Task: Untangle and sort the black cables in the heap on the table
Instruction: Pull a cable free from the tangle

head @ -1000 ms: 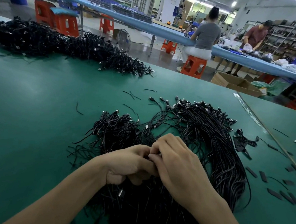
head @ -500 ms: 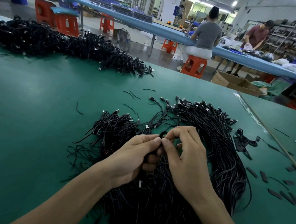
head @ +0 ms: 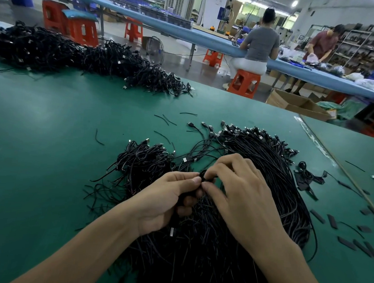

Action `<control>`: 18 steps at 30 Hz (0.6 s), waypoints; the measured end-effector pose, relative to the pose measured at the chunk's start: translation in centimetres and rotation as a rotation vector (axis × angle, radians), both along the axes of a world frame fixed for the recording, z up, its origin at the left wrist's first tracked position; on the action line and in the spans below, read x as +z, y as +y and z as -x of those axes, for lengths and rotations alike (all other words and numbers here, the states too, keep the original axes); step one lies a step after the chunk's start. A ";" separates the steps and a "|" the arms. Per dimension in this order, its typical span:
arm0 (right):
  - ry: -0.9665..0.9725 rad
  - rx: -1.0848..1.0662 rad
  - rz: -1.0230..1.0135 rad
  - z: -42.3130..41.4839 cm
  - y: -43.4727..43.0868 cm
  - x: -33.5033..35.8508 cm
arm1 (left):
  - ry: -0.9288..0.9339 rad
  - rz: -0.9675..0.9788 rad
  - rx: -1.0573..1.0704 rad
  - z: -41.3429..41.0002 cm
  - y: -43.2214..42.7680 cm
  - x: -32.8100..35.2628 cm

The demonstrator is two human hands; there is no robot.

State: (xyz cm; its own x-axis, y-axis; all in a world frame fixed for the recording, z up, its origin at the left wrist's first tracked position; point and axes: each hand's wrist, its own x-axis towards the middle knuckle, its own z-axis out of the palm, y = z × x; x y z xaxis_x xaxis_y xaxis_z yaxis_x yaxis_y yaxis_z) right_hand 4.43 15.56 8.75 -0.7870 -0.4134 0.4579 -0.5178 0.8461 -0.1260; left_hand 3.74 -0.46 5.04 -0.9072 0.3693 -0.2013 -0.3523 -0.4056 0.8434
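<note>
Two hands pinch a small coil of cable over the heap

The left hand (head: pixel 167 202) and right hand (head: pixel 242 199) meet tip to tip above the middle of the heap of black cables (head: pixel 196 255). Their fingers (head: pixel 223 165) are curled in narrow around a small coil of cable (head: pixel 204 175), which sits between the two thumbs and the right forefinger, just above the tangle. The left hand's lower fingers also curl round strands from the heap. Right of the hands, a bundle of straightened cables (head: pixel 268 159) lies with its plugs fanned toward the far edge. The green surface (head: pixel 49 154) also carries short loose offcuts, flat black strips (head: pixel 332 220) at the right and a second long heap (head: pixel 77 56) at the far left. Beyond it, a seated person (head: pixel 261 45) is on an orange stool (head: pixel 244 83) at a blue bench, with a cardboard box (head: pixel 297 104) on the floor
</note>
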 end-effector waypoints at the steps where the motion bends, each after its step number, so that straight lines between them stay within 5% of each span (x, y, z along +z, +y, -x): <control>1: 0.007 -0.002 -0.013 0.0 0.0 0.0 | 0.000 -0.002 -0.004 0.0 0.0 0.0; 18: 0.145 -0.057 -0.102 -0.4 -0.7 -0.4 | -0.037 -0.042 0.009 0.2 -0.1 -0.1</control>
